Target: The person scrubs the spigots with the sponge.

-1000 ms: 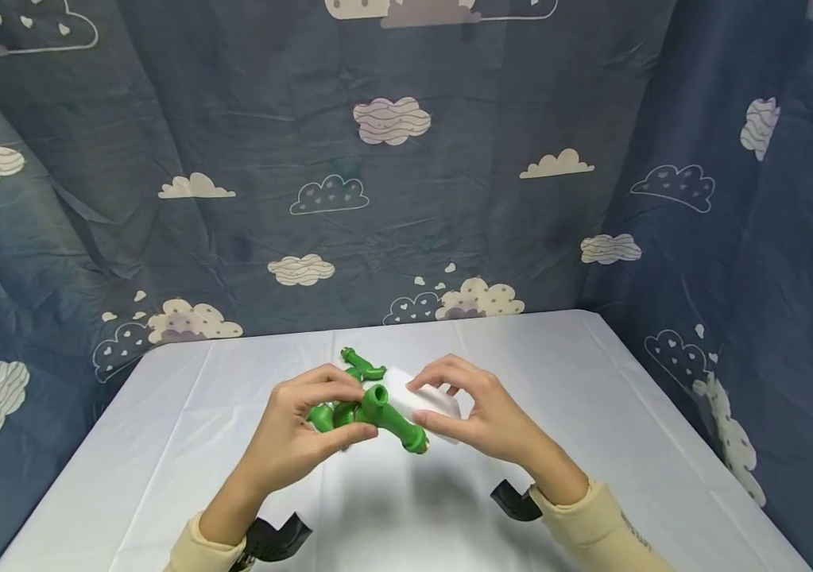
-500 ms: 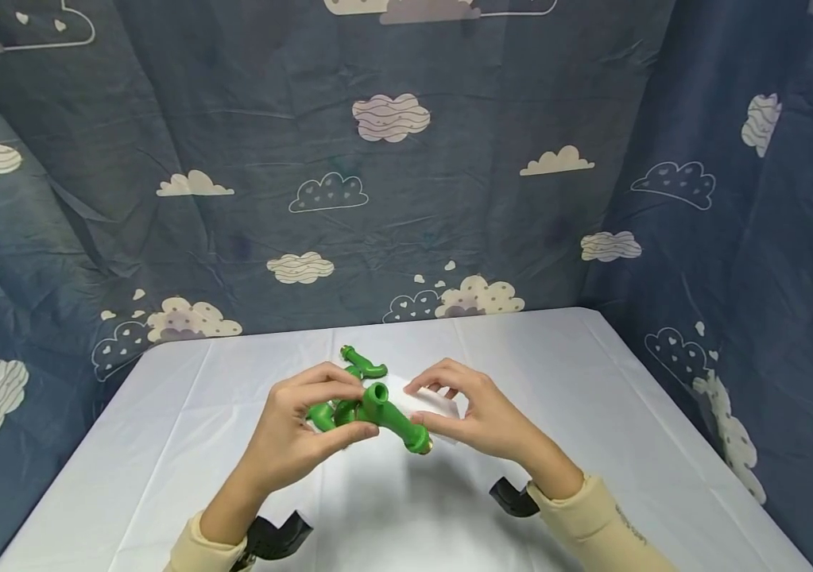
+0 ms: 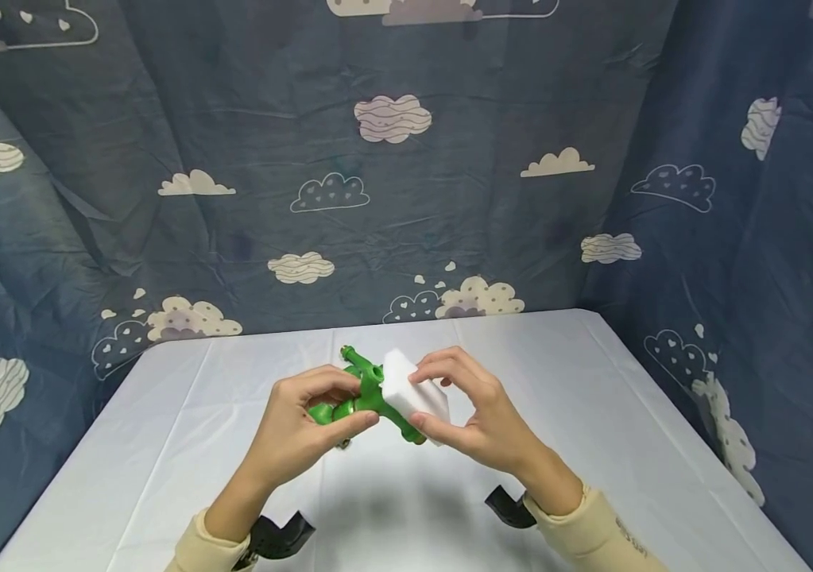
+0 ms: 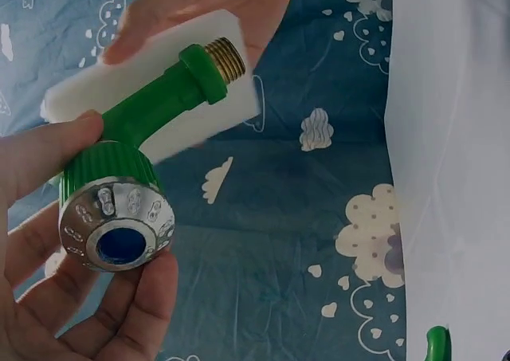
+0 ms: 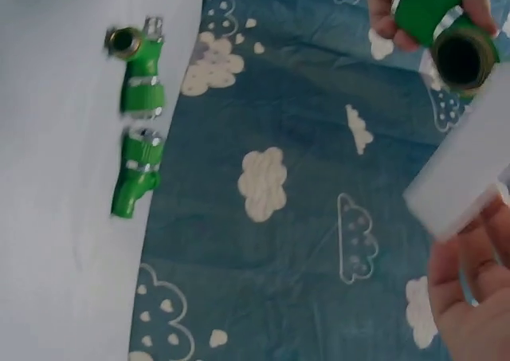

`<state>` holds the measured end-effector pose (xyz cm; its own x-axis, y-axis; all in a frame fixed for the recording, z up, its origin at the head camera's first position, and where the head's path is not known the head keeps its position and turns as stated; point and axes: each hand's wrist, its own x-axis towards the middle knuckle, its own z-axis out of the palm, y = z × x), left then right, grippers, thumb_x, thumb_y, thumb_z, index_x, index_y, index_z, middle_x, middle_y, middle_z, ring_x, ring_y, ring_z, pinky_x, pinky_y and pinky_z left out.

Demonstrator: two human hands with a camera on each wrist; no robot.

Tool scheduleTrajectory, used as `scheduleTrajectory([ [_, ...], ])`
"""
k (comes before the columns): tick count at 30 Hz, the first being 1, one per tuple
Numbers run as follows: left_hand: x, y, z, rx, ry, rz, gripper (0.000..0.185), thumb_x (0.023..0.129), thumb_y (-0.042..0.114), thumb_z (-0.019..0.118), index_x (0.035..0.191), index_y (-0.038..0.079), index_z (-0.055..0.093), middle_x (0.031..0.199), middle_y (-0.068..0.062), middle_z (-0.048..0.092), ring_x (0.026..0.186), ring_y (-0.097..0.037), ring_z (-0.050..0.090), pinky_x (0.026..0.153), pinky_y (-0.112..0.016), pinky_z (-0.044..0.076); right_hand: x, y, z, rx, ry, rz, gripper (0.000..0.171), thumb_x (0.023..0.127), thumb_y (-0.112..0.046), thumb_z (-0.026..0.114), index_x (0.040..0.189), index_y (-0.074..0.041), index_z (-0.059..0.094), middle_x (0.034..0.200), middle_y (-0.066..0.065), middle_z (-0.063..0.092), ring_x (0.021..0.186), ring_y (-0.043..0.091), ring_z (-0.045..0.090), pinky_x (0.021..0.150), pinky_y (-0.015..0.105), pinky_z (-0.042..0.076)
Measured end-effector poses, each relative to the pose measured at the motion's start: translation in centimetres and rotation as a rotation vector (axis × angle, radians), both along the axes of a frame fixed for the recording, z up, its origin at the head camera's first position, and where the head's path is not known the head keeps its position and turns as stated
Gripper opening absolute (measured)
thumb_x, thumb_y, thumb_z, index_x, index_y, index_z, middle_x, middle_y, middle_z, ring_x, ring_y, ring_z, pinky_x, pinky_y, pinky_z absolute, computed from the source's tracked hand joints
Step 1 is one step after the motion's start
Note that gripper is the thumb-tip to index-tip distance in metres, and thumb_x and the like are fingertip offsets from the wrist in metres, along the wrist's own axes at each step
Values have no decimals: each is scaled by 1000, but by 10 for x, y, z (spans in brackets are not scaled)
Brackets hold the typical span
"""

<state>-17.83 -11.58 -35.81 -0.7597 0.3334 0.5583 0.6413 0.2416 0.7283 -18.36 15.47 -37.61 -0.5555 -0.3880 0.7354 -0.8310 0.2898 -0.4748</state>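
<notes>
The left hand [image 3: 299,433] is curled around a green tap [image 3: 366,401], thumb on top and fingers underneath at its capped end, holding it up off the table [image 3: 163,445] so every side stays reachable. In the left wrist view the fingers [image 4: 119,313] cradle the silver-and-blue cap while the brass thread [image 4: 225,58] points away toward 1 o'clock, leaving the neck exposed

The right hand [image 3: 481,421] pinches a white sponge block [image 3: 413,395] between thumb below and fingers on top, and lays its flat face against the tap's neck from the 3 o'clock side; the two touch. Held like that, the block can bear on the green body, judging by the contact

A second green tap [image 5: 137,150] lies on the table beyond the hands, at about 12 o'clock from them, apart from both. Cloud-printed blue cloth [image 3: 392,183] hangs behind and beside the table
</notes>
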Motion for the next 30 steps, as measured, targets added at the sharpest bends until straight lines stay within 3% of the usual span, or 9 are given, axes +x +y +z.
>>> scheduleTrajectory([
  [4,1,-2,1,2,66,-4,22,83,10,94,102,14,82,101,-2,80,86,-9,71,77,-25,64,-9,5,-5,83,-100,-4,33,93,-15,82,123,-23,71,117,-4,70,105,13,64,87,34,58],
  [8,0,-4,2,-2,91,-7,24,82,8,94,101,15,82,100,0,79,88,-9,71,80,-25,64,-16,15,-4,127,-149,-104,29,94,-20,84,120,-25,73,117,-5,71,103,11,64,87,32,58],
  [11,-2,-4,2,-45,95,12,26,80,12,96,100,19,82,99,6,77,86,-8,70,76,-24,62,-14,20,2,30,-128,-150,33,91,-11,84,120,-21,73,118,-2,72,103,11,64,85,28,55],
  [15,-3,-1,1,-129,160,41,27,79,16,98,99,25,82,98,12,75,85,-7,68,70,-23,58,-1,16,12,-91,-48,-91,41,86,-1,83,122,-15,72,121,4,71,109,15,63,84,29,54],
  [21,-2,4,-2,-173,350,21,30,78,6,96,101,20,83,100,8,74,95,-11,70,77,-22,60,4,4,8,-6,24,-23,42,85,-7,85,123,-19,71,123,3,68,110,17,65,86,31,58],
  [27,1,2,0,-122,427,-19,34,76,3,96,105,18,83,104,5,74,96,-11,69,80,-17,58,-11,12,-3,13,-66,-153,37,88,-10,86,120,-22,72,120,-1,70,106,15,64,84,32,57],
  [30,1,0,2,-46,454,-54,36,76,4,97,107,17,83,105,1,74,95,-13,71,80,-17,59,-14,14,-1,-19,-180,-110,33,93,-9,82,122,-18,71,119,-1,71,106,13,65,86,31,57],
])
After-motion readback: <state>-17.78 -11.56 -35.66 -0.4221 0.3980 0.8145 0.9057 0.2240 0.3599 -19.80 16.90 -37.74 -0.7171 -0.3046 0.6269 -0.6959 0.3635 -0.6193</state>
